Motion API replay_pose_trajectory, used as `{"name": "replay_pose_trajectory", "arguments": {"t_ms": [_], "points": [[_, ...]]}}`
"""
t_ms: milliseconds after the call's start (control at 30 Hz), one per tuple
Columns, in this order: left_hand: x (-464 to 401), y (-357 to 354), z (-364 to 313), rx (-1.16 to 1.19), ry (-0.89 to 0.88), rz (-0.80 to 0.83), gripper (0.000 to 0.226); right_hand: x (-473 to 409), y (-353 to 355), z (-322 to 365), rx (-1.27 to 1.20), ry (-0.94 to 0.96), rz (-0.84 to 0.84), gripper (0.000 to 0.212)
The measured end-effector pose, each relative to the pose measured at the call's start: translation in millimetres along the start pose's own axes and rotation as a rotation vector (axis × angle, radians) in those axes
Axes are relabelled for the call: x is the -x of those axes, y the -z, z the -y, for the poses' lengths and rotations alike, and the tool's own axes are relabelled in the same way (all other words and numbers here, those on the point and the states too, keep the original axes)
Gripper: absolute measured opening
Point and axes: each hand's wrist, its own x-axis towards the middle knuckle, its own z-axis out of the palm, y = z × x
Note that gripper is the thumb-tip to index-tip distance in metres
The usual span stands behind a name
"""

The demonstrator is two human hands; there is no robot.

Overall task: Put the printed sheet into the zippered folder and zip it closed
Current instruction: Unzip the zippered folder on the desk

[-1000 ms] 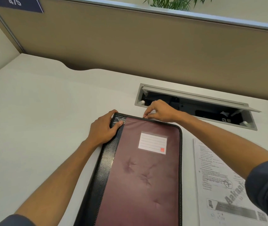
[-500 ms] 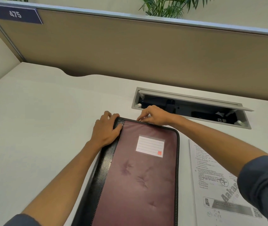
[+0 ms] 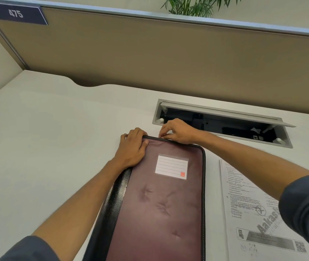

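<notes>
A maroon zippered folder (image 3: 161, 208) with a black spine and a white label lies closed on the white desk (image 3: 46, 147), running from the near edge toward the far side. My left hand (image 3: 133, 149) grips its far left corner, thumb on the cover. My right hand (image 3: 178, 131) sits at the far edge near that corner, its fingertips pinching at the zipper; the pull itself is hidden under the fingers. The printed sheet (image 3: 257, 213) lies flat on the desk to the right of the folder, partly under my right forearm.
An open cable tray (image 3: 223, 123) with a raised grey lid is sunk into the desk just beyond my right hand. A tan partition (image 3: 150, 59) with a "475" sign closes off the far side, and a plant shows above it.
My right hand has moved left along the folder's far edge toward the left corner. My left hand has shifted its grip slightly on that corner. The view has tilted a little.
</notes>
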Motion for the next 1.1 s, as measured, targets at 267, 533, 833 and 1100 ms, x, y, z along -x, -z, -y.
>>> {"name": "replay_pose_trajectory", "arguments": {"t_ms": [267,533,833,1100], "points": [[1,-2,-8,0.006,-0.022,-0.007,0.020,20,-2,-13,0.093,0.023,-0.039,0.015],[1,-2,-8,0.032,-0.017,-0.008,0.027,-8,-6,13,0.026,0.084,-0.056,0.012],[3,-1,4,0.074,0.017,-0.046,0.026,8,11,-2,0.111,0.039,0.108,0.016],[2,2,11,0.068,0.052,-0.062,0.033,90,39,-48,0.139,-0.122,0.106,0.016]]}}
